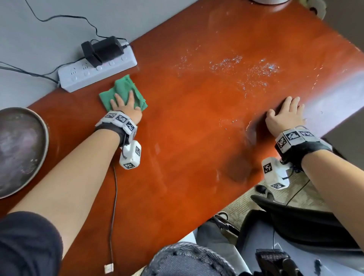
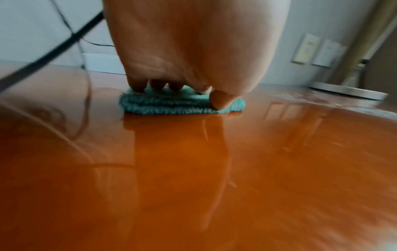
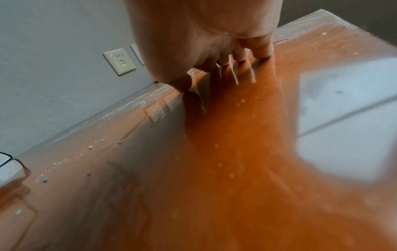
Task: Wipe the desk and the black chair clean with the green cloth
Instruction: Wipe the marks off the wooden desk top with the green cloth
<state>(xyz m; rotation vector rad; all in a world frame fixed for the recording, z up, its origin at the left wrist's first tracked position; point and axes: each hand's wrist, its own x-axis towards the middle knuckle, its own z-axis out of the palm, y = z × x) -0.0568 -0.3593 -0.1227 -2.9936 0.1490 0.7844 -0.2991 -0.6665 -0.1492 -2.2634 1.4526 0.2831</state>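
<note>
The folded green cloth [image 1: 126, 89] [image 2: 171, 105] lies on the glossy orange desk [image 1: 187, 147] near its far left edge. My left hand [image 1: 124, 104] [image 2: 171, 88] presses flat on the cloth with straight fingers. My right hand [image 1: 285, 114] [image 3: 225, 64] rests flat on the desk near its right edge, holding nothing. Pale specks and droplets [image 1: 246, 69] are scattered over the desk between and beyond the hands. The black chair [image 1: 295, 222] shows below the desk's near edge at lower right.
A white power strip [image 1: 98, 72] with a black adapter [image 1: 102, 50] sits just behind the cloth. A round metal tray [image 1: 19, 151] lies at the left. A lamp base [image 1: 269, 1] stands at the far end. A thin cable [image 1: 113, 197] hangs from my left wrist.
</note>
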